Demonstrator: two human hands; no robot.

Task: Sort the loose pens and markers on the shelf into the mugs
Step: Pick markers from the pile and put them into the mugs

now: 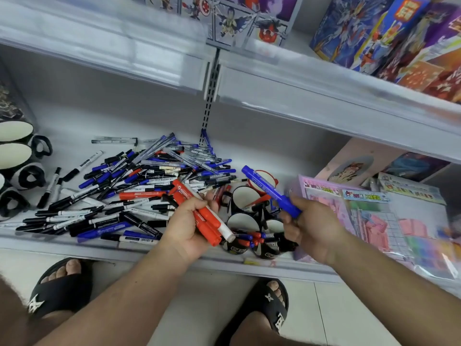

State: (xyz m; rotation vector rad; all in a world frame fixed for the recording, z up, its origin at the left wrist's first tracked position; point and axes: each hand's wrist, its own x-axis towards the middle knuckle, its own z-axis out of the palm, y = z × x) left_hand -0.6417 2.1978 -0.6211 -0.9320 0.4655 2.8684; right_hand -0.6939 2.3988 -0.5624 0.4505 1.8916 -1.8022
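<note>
Red markers (208, 221) in left hand (189, 228); blue marker (272, 191) in right hand (311, 228).

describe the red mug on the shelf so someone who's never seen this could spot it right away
Start at the big pile of pens on the lower shelf, then look right to the cluster of mugs between the pile and the pink packets. The red mug is the farthest back, partly behind the blue marker in the right hand. It alone is red outside; the others are black.
</note>
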